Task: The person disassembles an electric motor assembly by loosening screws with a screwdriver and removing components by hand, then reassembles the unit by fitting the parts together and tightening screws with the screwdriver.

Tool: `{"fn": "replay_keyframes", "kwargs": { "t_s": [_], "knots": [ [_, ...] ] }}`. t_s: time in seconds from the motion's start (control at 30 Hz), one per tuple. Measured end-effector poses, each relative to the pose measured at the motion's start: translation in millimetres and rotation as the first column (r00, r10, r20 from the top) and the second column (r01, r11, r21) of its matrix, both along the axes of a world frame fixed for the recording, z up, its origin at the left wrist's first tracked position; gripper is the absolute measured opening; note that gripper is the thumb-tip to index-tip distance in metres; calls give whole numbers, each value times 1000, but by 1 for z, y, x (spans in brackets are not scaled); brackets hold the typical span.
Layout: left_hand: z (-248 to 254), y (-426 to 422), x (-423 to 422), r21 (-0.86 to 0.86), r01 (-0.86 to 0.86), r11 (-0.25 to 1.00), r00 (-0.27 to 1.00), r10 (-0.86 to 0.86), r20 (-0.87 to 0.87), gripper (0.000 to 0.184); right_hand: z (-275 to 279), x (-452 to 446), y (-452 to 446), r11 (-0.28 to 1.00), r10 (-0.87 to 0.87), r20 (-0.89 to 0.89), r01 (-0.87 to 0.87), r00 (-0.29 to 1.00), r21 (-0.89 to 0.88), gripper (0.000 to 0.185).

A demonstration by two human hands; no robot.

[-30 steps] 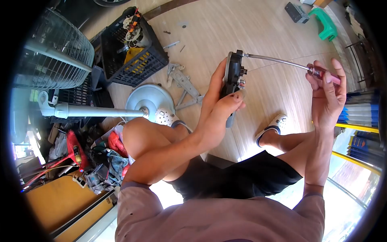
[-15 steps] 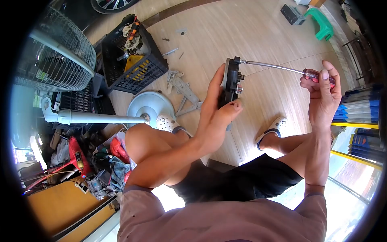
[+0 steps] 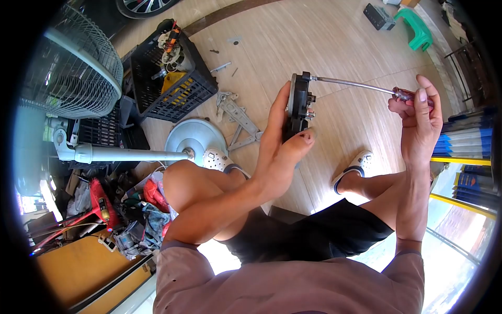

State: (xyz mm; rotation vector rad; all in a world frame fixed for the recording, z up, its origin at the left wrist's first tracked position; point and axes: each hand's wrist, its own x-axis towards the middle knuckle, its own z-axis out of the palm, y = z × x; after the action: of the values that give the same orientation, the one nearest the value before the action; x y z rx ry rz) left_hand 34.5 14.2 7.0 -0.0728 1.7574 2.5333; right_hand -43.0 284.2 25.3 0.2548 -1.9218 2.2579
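My left hand (image 3: 280, 152) is closed around a black round-edged part (image 3: 299, 102) with small metal terminals on its right face, held up on edge. In my right hand (image 3: 422, 112) is a screwdriver (image 3: 355, 85), its reddish clear handle between thumb and fingers. The long shaft runs left, nearly level, and its tip meets a small metal piece at the top corner of the black part. Most of the part's left face is hidden behind my left fingers.
A black crate (image 3: 175, 94) with tools and a yellow item stands ahead-left, near a standing fan (image 3: 78, 68) with a round base (image 3: 196, 138). A metal bracket (image 3: 238, 115) lies on the floor. Far right are a green stool (image 3: 415, 29) and a black box (image 3: 379, 17).
The screwdriver handle has turned in my right fingers. The black part and my left hand have hardly moved.
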Motion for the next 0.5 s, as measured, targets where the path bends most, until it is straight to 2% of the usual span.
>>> {"fn": "replay_keyframes", "kwargs": {
  "t_s": [0.1, 0.27, 0.37, 0.43, 0.5],
  "knots": [
    [0, 0, 0, -5, 6, 1000, 1000, -6, 1, 86, 4, 0, -4, 991, 87, -41, -90, 995, -97, 41],
    [0, 0, -1, -19, 8, 1000, 1000, -8, 8, 86, 13, 4, -25, 970, 47, -118, -73, 992, -232, 39],
    [-1, 0, -1, -14, 12, 1000, 1000, -12, 4, 85, 2, -2, -4, 986, 99, -105, -112, 990, -125, 39],
    [-1, 0, 0, -16, 11, 1000, 1000, -12, -13, 85, 0, 0, 2, 999, 18, -21, -19, 1000, -35, 39],
    [-1, 0, 1, -22, 11, 1000, 1000, -11, -19, 85, -1, 0, 5, 999, 18, 2, -18, 1000, -29, 39]
  ]
}}
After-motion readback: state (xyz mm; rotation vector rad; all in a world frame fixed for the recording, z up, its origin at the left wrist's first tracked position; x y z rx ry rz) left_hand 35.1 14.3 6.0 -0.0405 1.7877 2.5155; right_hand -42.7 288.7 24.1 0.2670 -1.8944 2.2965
